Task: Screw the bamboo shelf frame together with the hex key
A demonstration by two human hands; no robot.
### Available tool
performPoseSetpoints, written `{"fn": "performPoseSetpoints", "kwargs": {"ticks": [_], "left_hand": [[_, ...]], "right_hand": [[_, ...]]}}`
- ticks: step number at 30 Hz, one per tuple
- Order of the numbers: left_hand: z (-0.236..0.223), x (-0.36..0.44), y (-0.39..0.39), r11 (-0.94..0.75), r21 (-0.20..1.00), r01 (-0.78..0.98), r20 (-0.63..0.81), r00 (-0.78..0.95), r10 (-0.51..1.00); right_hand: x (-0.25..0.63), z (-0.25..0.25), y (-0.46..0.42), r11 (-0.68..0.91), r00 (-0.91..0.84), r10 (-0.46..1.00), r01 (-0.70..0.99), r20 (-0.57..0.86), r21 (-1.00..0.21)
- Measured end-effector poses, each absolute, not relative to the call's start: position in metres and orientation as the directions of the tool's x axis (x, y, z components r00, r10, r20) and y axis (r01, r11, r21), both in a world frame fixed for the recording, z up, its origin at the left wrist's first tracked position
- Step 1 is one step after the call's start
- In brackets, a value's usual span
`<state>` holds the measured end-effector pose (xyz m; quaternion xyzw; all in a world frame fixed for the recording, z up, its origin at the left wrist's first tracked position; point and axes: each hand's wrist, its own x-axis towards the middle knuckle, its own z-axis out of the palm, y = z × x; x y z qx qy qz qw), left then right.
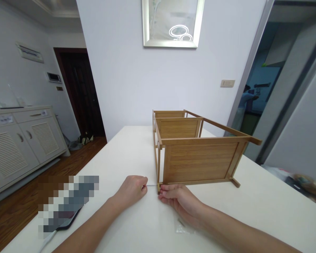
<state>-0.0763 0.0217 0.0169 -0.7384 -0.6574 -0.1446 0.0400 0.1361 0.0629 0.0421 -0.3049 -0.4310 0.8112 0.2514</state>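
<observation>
A bamboo-coloured wooden shelf rack [200, 160] lies on its side on the white table [121, 151]. My left hand [133, 189] is curled into a fist left of its near lower leg end. A thin metal rod [152, 185] runs from that fist to the leg; most of it is hidden in the hand, so its kind does not show. My right hand [180, 200] pinches the same leg end [158, 188] from the right, its fingertips touching the wood. A small clear plastic bag [183, 226] with small parts lies beneath my right forearm.
A dark, blurred-out device with a white cable [48, 240] lies at the table's left edge. Dark items [300, 186] sit beyond the right edge. A white cabinet [23, 140] stands at left. Through the right doorway a person [244, 102] is visible.
</observation>
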Motion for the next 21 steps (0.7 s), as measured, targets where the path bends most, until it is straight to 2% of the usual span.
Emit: {"fn": "performPoseSetpoints", "kwargs": {"ticks": [5, 10, 17, 19, 21], "left_hand": [[0.021, -0.077, 0.020, -0.128, 0.094, 0.987, 0.251, 0.100, 0.963], [0.026, -0.080, 0.018, -0.181, -0.031, 0.983, 0.217, 0.184, 0.959], [0.034, -0.104, 0.018, -0.008, -0.052, 0.999, 0.182, 0.017, 0.983], [0.039, -0.110, 0.018, 0.050, -0.025, 0.998, 0.203, -0.043, 0.978], [0.044, -0.110, 0.017, 0.095, 0.097, 0.991, 0.217, -0.114, 0.969]], "right_hand": [[0.139, 0.041, 0.067, -0.504, -0.657, 0.685, -0.117, -0.314, -0.856], [0.142, 0.043, 0.068, -0.430, -0.692, 0.685, -0.129, -0.229, -0.894], [0.145, 0.039, 0.071, -0.361, -0.677, 0.709, -0.105, -0.199, -0.927], [0.146, 0.040, 0.072, -0.334, -0.665, 0.722, -0.095, -0.189, -0.938], [0.147, 0.041, 0.072, -0.287, -0.652, 0.739, -0.078, -0.170, -0.955]]}}
